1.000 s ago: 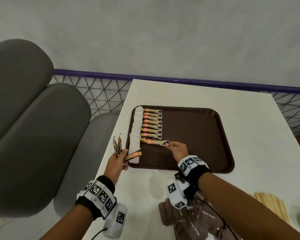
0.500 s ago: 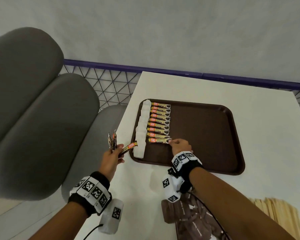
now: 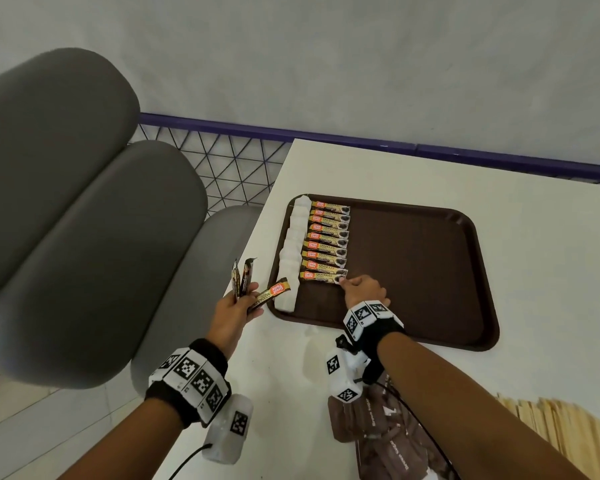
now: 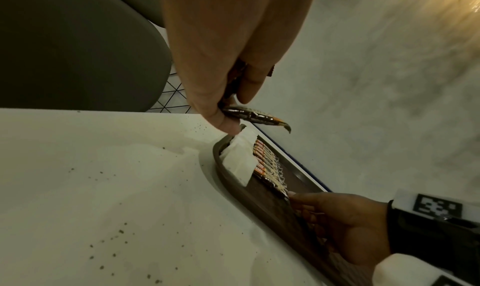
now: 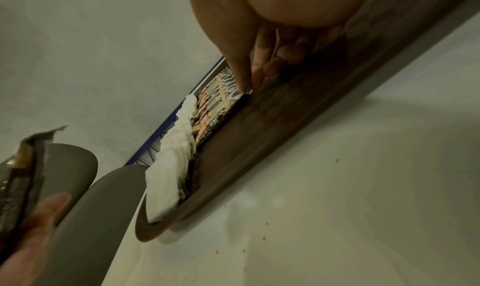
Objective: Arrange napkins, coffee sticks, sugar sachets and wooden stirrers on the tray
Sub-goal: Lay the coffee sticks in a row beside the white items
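Observation:
A brown tray [image 3: 430,271] lies on the white table. Along its left side runs a column of white napkins [image 3: 293,251], with a row of several coffee sticks [image 3: 328,237] beside it. My right hand [image 3: 347,281] pinches the right end of the nearest coffee stick [image 3: 321,275], which lies flat against the row; the right wrist view shows the thumb and finger tips [image 5: 244,89] meeting on that end. Left of the tray's near corner, my left hand [image 3: 246,299] grips three more coffee sticks [image 3: 243,278]: two stand upright and one [image 4: 254,116] points toward the napkins.
Brown sugar sachets [image 3: 388,441] lie in a heap under my right forearm at the table's near edge. Wooden stirrers [image 3: 561,434] lie at the near right. Grey padded seats [image 3: 84,220] stand left of the table, which has a railing [image 3: 222,168] behind it.
The right hand has pushed the nearest coffee stick straight and up against the row. The left hand with its sticks has drawn back left, off the napkins. The head view has shifted.

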